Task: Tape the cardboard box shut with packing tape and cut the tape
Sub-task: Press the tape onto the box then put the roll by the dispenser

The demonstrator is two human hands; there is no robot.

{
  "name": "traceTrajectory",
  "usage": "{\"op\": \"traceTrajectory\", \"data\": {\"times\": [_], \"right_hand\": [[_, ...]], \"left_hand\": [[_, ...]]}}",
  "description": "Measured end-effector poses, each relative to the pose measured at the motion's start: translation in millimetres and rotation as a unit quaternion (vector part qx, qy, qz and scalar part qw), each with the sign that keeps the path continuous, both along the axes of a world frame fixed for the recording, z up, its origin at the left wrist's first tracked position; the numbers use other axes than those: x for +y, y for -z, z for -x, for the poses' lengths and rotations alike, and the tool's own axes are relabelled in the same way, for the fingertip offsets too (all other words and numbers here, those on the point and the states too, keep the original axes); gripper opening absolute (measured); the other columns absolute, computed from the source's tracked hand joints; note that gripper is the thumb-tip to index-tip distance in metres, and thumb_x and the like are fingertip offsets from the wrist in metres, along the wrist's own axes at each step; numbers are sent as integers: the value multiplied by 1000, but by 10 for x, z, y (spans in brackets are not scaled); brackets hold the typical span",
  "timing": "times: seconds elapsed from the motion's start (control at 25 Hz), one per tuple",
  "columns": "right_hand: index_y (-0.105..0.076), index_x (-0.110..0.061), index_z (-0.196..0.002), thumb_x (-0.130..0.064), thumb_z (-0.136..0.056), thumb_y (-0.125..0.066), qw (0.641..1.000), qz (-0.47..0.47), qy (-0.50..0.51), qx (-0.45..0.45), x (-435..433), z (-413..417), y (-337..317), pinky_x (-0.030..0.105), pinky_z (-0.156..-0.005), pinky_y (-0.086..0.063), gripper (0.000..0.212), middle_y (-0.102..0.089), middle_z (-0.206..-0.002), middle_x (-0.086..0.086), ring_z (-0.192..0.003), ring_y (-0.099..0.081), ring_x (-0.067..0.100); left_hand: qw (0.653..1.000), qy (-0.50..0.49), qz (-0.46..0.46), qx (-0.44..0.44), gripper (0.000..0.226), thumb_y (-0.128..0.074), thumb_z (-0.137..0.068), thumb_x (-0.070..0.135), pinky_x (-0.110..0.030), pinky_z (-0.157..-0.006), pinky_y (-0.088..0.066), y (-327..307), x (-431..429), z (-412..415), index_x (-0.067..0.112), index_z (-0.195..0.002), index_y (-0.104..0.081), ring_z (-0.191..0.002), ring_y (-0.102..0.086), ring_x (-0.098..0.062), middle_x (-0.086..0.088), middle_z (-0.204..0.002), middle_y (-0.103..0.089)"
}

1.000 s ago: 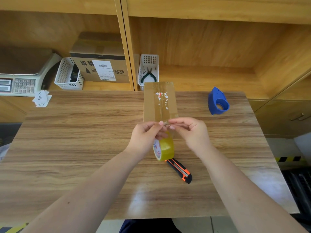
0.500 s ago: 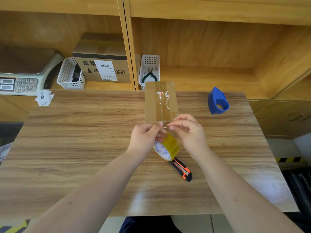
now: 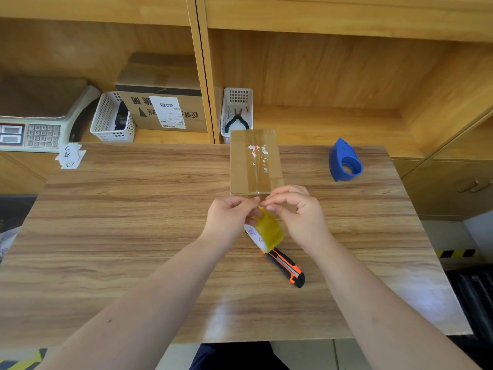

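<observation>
A flat cardboard box (image 3: pixel 254 161) lies on the wooden table (image 3: pixel 133 222), its top glossy with old tape and white label scraps. Just in front of its near edge, my left hand (image 3: pixel 230 214) and my right hand (image 3: pixel 297 212) pinch the free end of a yellowish packing tape roll (image 3: pixel 266 231) between fingertips. The roll hangs below my fingers, tilted, with its printed core facing left. An orange and black utility knife (image 3: pixel 286 268) lies on the table just behind the roll, toward me.
A blue tape dispenser (image 3: pixel 344 161) stands at the table's far right. On the shelf behind are white baskets (image 3: pixel 112 121), one with pliers (image 3: pixel 237 120), a labelled carton (image 3: pixel 165 108) and a scale (image 3: pixel 34 129). Paper slips (image 3: pixel 70 156) lie at the far left corner.
The roll has tilted and swung slightly right below my fingers. Both hands stay pinched together at the box's near edge.
</observation>
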State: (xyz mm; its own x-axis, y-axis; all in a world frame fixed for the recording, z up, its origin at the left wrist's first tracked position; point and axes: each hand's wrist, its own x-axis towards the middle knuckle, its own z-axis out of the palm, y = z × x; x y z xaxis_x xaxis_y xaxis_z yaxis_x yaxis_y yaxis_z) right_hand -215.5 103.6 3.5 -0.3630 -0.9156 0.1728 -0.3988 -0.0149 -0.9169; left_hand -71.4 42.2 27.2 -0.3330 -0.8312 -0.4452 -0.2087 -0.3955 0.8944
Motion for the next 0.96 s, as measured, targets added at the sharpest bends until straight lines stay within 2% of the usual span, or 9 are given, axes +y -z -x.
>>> {"op": "traceTrajectory", "data": {"times": [0.08, 0.16, 0.28, 0.4, 0.56, 0.68, 0.84, 0.92, 0.96], "right_hand": [[-75, -30, -78, -5, -78, -75, 1000, 1, 1, -7, -1, -13, 11, 22, -95, -40, 26, -67, -86, -15, -105, -57, 22], [-73, -38, -77, -5, -78, -74, 999, -5, 9, -34, -2, -31, 28, 35, -96, -45, 33, -68, -84, -21, -104, -59, 21], [-74, -35, -77, -4, -79, -74, 997, -20, 20, -65, 6, -54, 60, 44, -95, -48, 31, -69, -84, -24, -103, -60, 21], [-74, -33, -76, -5, -78, -75, 997, -30, 19, -62, 15, -75, 51, 43, -95, -47, 28, -70, -83, -25, -101, -60, 18], [-74, -35, -75, -9, -77, -77, 997, -40, 31, -65, 6, -68, 16, 46, -94, -49, 26, -71, -81, -14, -100, -62, 21], [-73, -37, -73, -9, -76, -78, 997, -53, 22, -49, -27, -51, -5, 45, -92, -50, 29, -69, -80, -26, -98, -62, 22], [-73, -30, -76, -6, -81, -73, 997, -70, -22, -32, -49, -50, -36, 32, -83, -52, 25, -71, -78, -16, -84, -64, 10], [-73, -23, -79, -4, -83, -70, 996, -69, -33, -35, -44, -55, -83, 19, -78, -49, 19, -72, -80, -11, -79, -64, 1], [-73, -22, -79, -4, -84, -70, 996, -66, -35, -39, -46, -55, -115, 14, -76, -48, 18, -72, -79, -13, -78, -63, -2]], "left_hand": [[1000, 3, -3, -3, 22, -63, -91, 24, -6, -42, -37, -26, 4, 6, 9, -78, -74, -60, -64, -12, -8, -78, -74], [1000, 6, 3, 7, 20, -61, -93, 26, -6, -43, -37, -48, -2, -3, 12, -99, -73, -59, -65, -6, -10, -85, -74], [996, 64, 44, 32, 35, -62, -92, 30, -8, -53, -43, -6, -48, -74, 34, -126, -56, -63, -66, -3, -17, -91, -73], [979, 161, 128, -14, 31, -75, -81, 30, -14, -65, -45, 86, -100, -132, 35, -110, -64, -65, -62, -4, -18, -82, -75], [971, 152, 175, -64, 8, -78, -79, 25, -19, -63, -50, 82, -135, -146, 19, -78, -73, -61, -66, -7, -8, -71, -76], [966, 171, 181, -77, 15, -72, -85, 22, -26, -67, -53, 78, -145, -138, 21, -71, -67, -64, -67, -8, 0, -73, -76], [949, 185, 215, -140, 16, -66, -89, 27, -29, -67, -45, 178, -122, -127, 23, -74, -62, -75, -58, -19, -17, -87, -71], [962, 152, 204, -99, 10, -73, -82, 29, -29, -77, -46, 210, -118, -157, 22, -85, -67, -85, -58, -15, -16, -96, -69], [967, 139, 198, -80, 21, -78, -77, 29, -29, -85, -46, 223, -124, -179, 25, -94, -68, -94, -58, -14, -10, -103, -68]]}}
